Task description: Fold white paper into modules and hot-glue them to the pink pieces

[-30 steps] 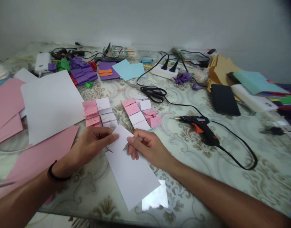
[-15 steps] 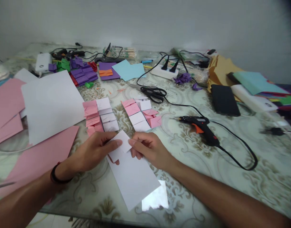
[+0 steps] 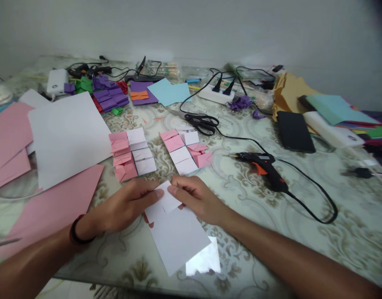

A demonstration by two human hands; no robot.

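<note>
Over the last second the left hand (image 3: 125, 209) and right hand (image 3: 195, 199), fingertips pinching the far end of the white paper strip (image 3: 175, 238), had drawn it toward 6 o'clock, seemingly flattening the fold on the table (image 3: 241, 199).

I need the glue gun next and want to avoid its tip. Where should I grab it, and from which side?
Grip the glue gun by its black handle, behind the orange trigger, coming from the near right. It lies flat on the table, nozzle pointing left, cord trailing right, so the handle end is farthest from the tip.
</note>
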